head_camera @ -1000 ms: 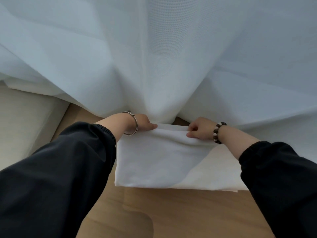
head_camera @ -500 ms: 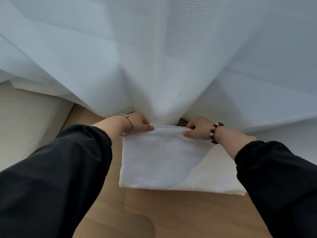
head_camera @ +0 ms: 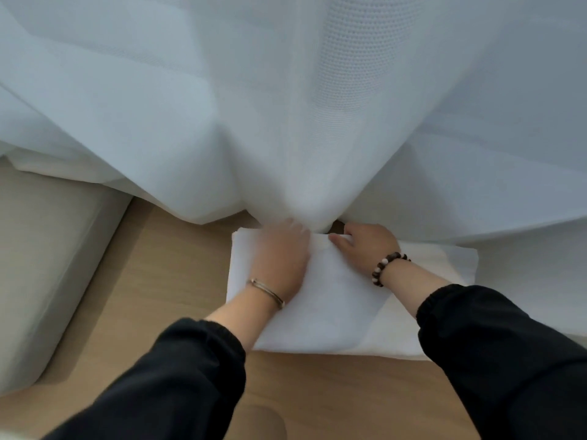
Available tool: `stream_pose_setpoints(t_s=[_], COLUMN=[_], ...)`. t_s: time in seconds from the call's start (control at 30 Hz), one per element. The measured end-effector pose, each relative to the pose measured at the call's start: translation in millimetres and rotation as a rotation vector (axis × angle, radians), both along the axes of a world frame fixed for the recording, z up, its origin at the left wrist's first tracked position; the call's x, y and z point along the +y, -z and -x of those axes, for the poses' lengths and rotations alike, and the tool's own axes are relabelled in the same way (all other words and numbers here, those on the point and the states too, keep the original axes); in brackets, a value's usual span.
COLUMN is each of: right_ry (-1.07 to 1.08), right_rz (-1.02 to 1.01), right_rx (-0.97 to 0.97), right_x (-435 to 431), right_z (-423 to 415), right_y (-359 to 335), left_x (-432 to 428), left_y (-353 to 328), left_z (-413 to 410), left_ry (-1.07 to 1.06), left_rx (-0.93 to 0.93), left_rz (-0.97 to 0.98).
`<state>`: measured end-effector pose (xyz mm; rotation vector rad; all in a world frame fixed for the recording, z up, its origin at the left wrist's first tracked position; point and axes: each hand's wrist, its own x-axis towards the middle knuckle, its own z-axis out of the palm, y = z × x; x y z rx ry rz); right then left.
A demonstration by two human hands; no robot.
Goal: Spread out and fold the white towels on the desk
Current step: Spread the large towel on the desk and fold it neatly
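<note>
From the head camera, the towel (head_camera: 324,312) lies folded into a thick white rectangle on the wooden worktop (head_camera: 165,281). It sits toward the far side, where a sheer curtain (head_camera: 254,106) hangs down and hides the far edge. The curtain's gathered bottom just touches the towel's far edge. A lower layer sticks out beyond the top one on the right.

A moment ago both hands pinched that far edge, close together. Now the left hand (head_camera: 281,258) has let go and lies flat on the top layer with its fingers stretched toward the curtain. It is blurred, so it looks to be mid-sweep. The right hand (head_camera: 368,246) stays at the far edge, thumb on top and fingers seemingly tucked over it in a pinch.

I take this to mean the fold is laid and is being pressed smooth. The uneven right side suggests the layers need squaring up before this towel counts as finished.

A pale cushion (head_camera: 47,265) sits along the worktop's left edge.
</note>
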<state>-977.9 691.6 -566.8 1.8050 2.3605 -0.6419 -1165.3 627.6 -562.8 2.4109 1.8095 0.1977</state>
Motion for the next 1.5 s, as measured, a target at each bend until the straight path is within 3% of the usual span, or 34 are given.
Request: stream_pose_setpoints(t_s=[0.07,0.17,0.37,0.47,0.63,0.8,0.87,0.93,1.03,1.1,1.37,1.5], right_ry=[-0.046,-0.065,0.047,0.008,0.229,0.147,0.261,0.486,0.862,0.977,0.794,0.76], right_rz=[-0.063,0.0,0.105,-0.038,-0.286,-0.306,-0.286,-0.206,0.197,0.417,0.516,0.635], right_rx=[-0.029,-0.056,-0.337,-0.377,-0.384,-0.251,-0.294,-0.272,0.113,0.285,0.147,0.186], right_x=[-3.2,3.4,32.5,27.9,-0.1,-33.1,-28.4,-16.1,-2.1,0.0,10.6,12.5], right_z=[2.6,-6.0,-90.0,-98.9,-79.5,-71.0,-84.2,-110.7,-153.6,-168.1,-180.5,-181.7], right_y=[0.4,0.2,-9.4,-2.7,1.0,0.3,-4.8,-9.8,-18.3,-24.8,-27.8,-32.7], left_x=[-19.3,-21.9,-20.5,-19.9,-23.6,-38.4,-44.8,-45.3,-43.6,-45.1,-44.3,-43.6], left_y=[13.0,22.2,30.2,31.6,26.4,19.8,24.9,30.1,35.0,36.4,29.1,26.0], left_z=[-11.9,-8.6,-7.1,-7.5,-6.0,-50.4,-67.1,-75.7,-77.0,-75.0,-73.2,-72.2], left_ry=[-0.018,-0.041,-0.008,0.005,0.097,-0.039,0.0,0.013,0.019,0.048,0.096,0.121], left_rx=[0.001,0.044,0.048,0.063,0.099,0.037,0.064,0.105,0.114,0.11,0.038,0.008], left_rz=[0.129,0.156,0.127,0.105,0.126,0.171,0.195,0.213,0.202,0.186,0.116,0.134])
